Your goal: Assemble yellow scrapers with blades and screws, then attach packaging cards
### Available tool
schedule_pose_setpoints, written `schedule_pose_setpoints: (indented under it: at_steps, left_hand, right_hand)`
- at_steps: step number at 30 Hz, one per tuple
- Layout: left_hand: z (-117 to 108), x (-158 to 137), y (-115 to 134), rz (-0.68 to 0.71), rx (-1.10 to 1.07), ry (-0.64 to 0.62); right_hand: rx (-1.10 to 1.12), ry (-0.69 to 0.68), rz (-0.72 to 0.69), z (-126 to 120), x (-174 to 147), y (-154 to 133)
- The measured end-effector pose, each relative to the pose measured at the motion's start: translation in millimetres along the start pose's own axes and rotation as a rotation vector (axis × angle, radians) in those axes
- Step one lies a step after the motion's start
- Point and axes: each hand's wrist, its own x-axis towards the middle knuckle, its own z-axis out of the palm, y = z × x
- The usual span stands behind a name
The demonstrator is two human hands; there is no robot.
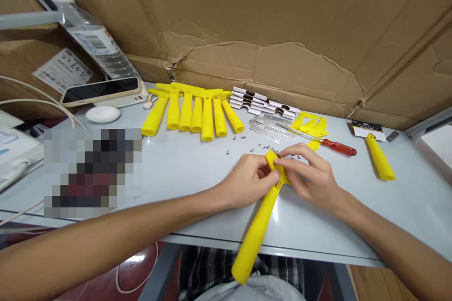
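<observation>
Both of my hands are at the head of a yellow plastic scraper (257, 233), whose long handle slants down past the table's front edge. My left hand (249, 178) is closed around the left side of the head, thumb pressed on it. With bent fingers and thumb, my right hand (312, 174) grips the head's right side, its fingertips at the top edge by a thin grey sliver that looks like a blade. Just beyond lie several small screws (252, 150), flat metal blades (264, 130), a red-handled screwdriver (339, 147) and yellow triangular plastic pieces (316, 123).
Several yellow scraper handles (207, 120) stand in a row at the back, beside stacked black-and-white cards (249, 99). A carded scraper (381, 157) lies right. Left are a phone (102, 90), a water bottle (95, 40), a white oval object (103, 114) and a pixelated patch. Cardboard (264, 14) walls the back.
</observation>
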Motion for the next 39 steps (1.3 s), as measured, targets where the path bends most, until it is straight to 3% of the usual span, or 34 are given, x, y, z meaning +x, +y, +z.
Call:
schedule_pose_setpoints:
  at_steps: [9, 16, 19, 21, 24, 26, 31, 35, 39]
  left_hand:
    - [-2, -1, 1, 0.004, -0.006, 0.009]
    - [-4, 0, 3, -0.021, -0.190, -0.018]
    - [-6, 2, 7, -0.044, -0.265, 0.011]
    - [-8, 4, 9, -0.044, -0.293, 0.044]
    - [-11, 7, 9, -0.031, -0.298, 0.078]
    - [-12, 8, 8, -0.031, -0.299, 0.081]
    - [-13, 8, 9, -0.056, -0.289, 0.059]
    - [-15, 9, 11, -0.066, -0.272, 0.047]
    - [-22, 10, 13, -0.039, -0.244, 0.001]
  right_hand:
    - [-0.007, 0.055, -0.001, -10, 2, -1]
    - [0.004, -0.044, 0.002, -9, 2, 1]
    - [0.054, 0.008, 0.163, -11, 3, -1]
    - [0.180, -0.004, 0.413, -12, 4, -1]
    - [0.522, -0.155, 0.814, -15, 8, 0]
    - [0.730, -0.249, 0.959, -17, 9, 1]
    - [0.963, -0.221, 1.052, -15, 5, 2]
    - [0.977, -0.201, 1.052, -15, 5, 1]
    - [0.968, -0.269, 1.054, -18, 9, -2]
